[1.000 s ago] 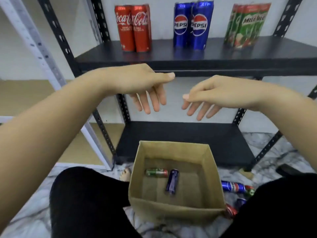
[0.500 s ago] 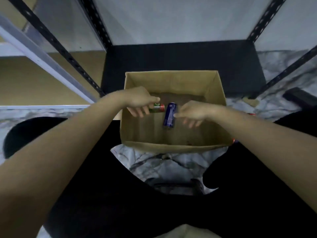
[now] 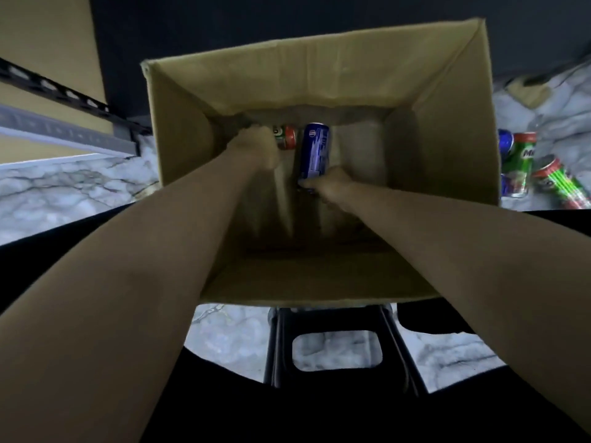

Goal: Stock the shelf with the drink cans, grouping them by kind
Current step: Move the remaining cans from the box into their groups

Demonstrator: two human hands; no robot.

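Both hands deep in box (image 3: 447,100): left hand (image 3: 257,148) grasps green can (image 3: 285,136), right hand (image 3: 329,186) grips blue can (image 3: 315,151) near end, ready for lifting to shelf.

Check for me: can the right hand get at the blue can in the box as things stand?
Probably yes. The right hand is already at the near end of the blue can, nothing lies between them, and the cardboard box is open on top.

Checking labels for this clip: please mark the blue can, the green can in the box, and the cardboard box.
blue can (image 3: 315,151): head view, middle of its side.
green can (image 3: 285,137): head view, red-rimmed end showing past the left hand.
cardboard box (image 3: 313,71): head view, inside of the far wall.
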